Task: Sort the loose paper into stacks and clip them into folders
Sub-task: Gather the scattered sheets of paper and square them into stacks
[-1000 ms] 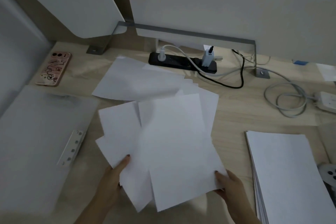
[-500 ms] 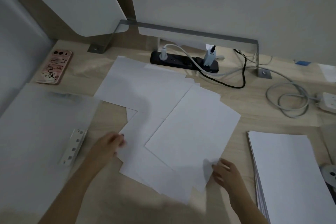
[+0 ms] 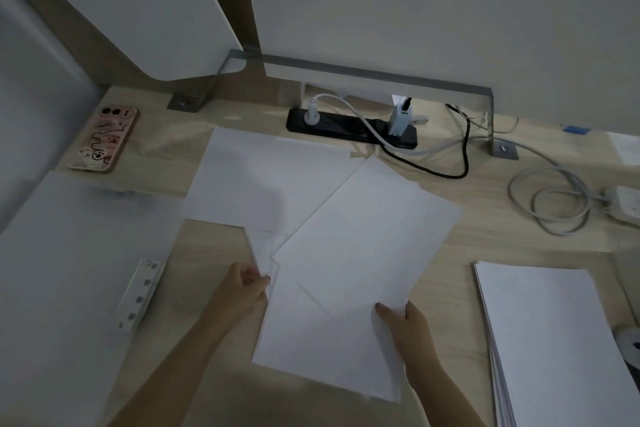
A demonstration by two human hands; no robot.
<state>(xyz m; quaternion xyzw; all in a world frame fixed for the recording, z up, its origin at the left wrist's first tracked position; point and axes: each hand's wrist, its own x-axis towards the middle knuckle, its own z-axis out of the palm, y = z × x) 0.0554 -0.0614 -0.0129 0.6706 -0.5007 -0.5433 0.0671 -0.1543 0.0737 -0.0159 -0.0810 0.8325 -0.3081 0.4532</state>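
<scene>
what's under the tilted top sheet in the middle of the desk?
Under the top sheet: a near sheet pokes out past its front edge, far sheets behind-left. Any sheets fully covered cannot be seen.

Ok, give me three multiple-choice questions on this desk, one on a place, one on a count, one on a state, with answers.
1. Where is the neat stack? A right of the loose sheets. B behind them, by the wall. C left of them.
2. How many hands touch the loose sheets? A none. B one. C two.
3. How does the phone lie? A back up. B screen up. C propped upright.

Answers: 1 A, the stack lies off to their right. 2 C, the left hand pinches their left edge and the right hand holds a near corner. 3 A, its camera lenses face up.
</scene>
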